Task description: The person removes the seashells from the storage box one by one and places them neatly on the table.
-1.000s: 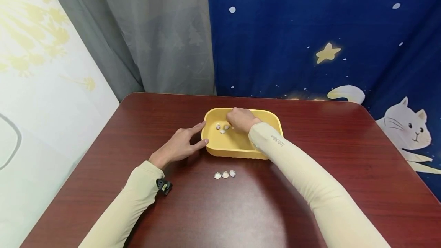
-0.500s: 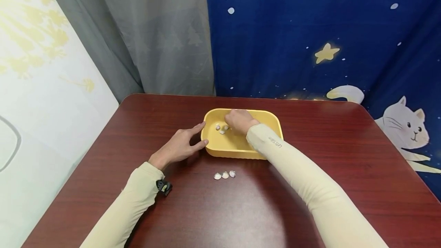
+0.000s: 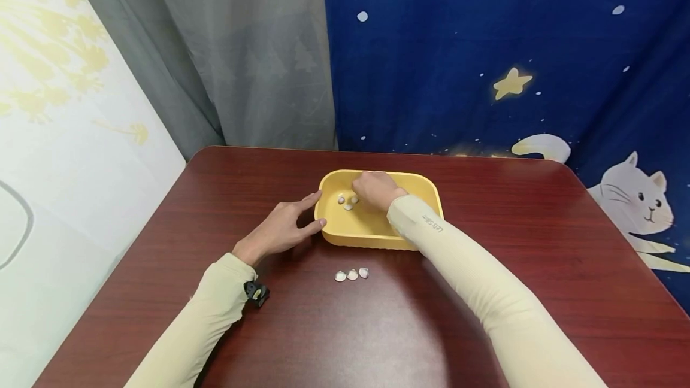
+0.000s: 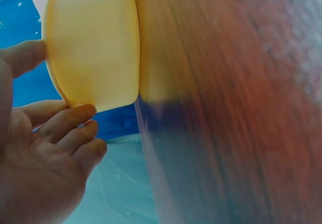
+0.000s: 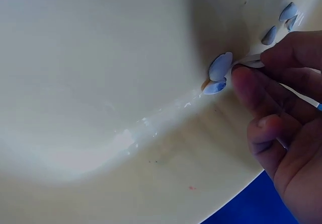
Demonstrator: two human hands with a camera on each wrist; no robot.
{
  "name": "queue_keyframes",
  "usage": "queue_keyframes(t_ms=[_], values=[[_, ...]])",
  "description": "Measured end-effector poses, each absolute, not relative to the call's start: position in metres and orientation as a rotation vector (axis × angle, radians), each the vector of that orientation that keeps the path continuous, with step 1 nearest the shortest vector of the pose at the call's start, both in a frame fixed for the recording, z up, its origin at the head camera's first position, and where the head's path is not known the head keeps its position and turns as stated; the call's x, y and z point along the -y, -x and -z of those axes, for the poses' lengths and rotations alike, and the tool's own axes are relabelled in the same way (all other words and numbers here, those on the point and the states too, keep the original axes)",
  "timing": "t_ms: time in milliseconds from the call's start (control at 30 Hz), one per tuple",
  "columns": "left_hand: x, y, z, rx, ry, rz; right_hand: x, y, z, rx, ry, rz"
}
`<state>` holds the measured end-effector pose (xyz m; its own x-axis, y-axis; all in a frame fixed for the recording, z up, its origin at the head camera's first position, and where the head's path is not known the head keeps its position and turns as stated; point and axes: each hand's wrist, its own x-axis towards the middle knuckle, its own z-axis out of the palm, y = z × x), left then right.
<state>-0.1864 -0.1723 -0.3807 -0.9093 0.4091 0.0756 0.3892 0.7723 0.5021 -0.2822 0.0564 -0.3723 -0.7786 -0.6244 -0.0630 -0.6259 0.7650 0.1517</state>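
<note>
A yellow plastic basin [image 3: 372, 242] stands on the table, with several small seashells [image 3: 348, 207] on its floor. My left hand [image 3: 280, 227] touches the basin's left side, thumb and fingers spread apart at the rim. Inside the basin, my right hand [image 3: 375, 189] reaches down near the far wall. The right wrist view has its thumb and forefinger pinching a pale seashell [image 5: 248, 61]. Just beside the fingertips lie two other shells, a white one [image 5: 220, 67] and a smaller one [image 5: 215, 86]. Behind the hand are more shells, among them a grey one [image 5: 269, 35].
Three seashells [image 3: 353, 275] lie in a short row on the dark red wooden table [image 3: 291, 328], in front of the basin. A grey curtain [image 3: 264, 64] and a blue one [image 3: 431, 64] hang behind the table's far edge. A white wall panel [image 3: 81, 166] stands at left.
My right hand has shifted very slightly left inside the basin. The left hand, the basin and the three shells on the table stay where they were.
</note>
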Motion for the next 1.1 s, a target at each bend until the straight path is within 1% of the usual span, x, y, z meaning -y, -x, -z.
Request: queue_keyframes(t_ms=[300,567,767,1100], values=[[0.172,0.1865,0.3799,-2.918,-0.641,-0.804,-0.0563,0.2819,0.3728,-2.961,1.054,-0.26],[0.1721,0.1865,0.3793,-2.912,-0.625,-0.807,-0.054,0.2835,0.3747,-2.957,1.157,-0.231],[0.1715,0.1846,0.3799,-2.914,-0.651,-0.791,-0.0517,0.283,0.3761,-2.887,1.119,-0.253],[0.172,0.1855,0.3799,-2.923,-0.662,-0.803,-0.0513,0.2805,0.3693,-2.826,1.141,-0.116]])
